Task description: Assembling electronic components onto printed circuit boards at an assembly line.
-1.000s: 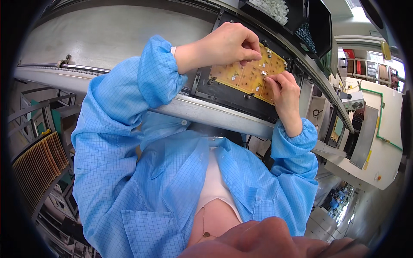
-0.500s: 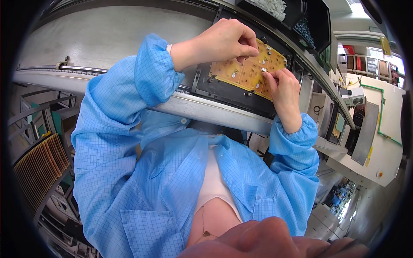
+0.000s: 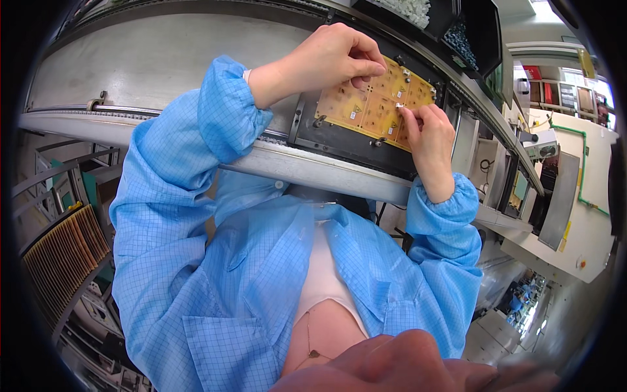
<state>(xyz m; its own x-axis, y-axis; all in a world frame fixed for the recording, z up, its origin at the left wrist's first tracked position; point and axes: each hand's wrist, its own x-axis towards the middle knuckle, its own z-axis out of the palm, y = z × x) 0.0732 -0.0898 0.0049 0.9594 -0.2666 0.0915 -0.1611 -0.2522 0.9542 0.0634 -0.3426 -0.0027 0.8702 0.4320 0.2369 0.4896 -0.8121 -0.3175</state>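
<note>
A yellow circuit board [image 3: 341, 110] lies in a black carrier frame [image 3: 346, 144], with small components and white labels across its panels. Above the board's far left part is my left hand [image 3: 336, 57], thumb and fingers pinched together; anything between them is hidden. My right hand [image 3: 432, 136] reaches over the board's right part. Its thumb and index finger close on a small white component [image 3: 400, 106] at the board's surface. Whether that part is seated cannot be made out.
Black bins beyond the carrier hold white parts [image 3: 411, 10] and blue-grey parts [image 3: 461, 47]. A metal rail [image 3: 313, 163] runs along the near side. A metal plate [image 3: 163, 59] extends left. At lower left stands a rack of upright boards [image 3: 65, 255].
My left hand has shifted slightly left, with its fingers drawn back over the board. My right hand stays at nearly the same spot by the white component.
</note>
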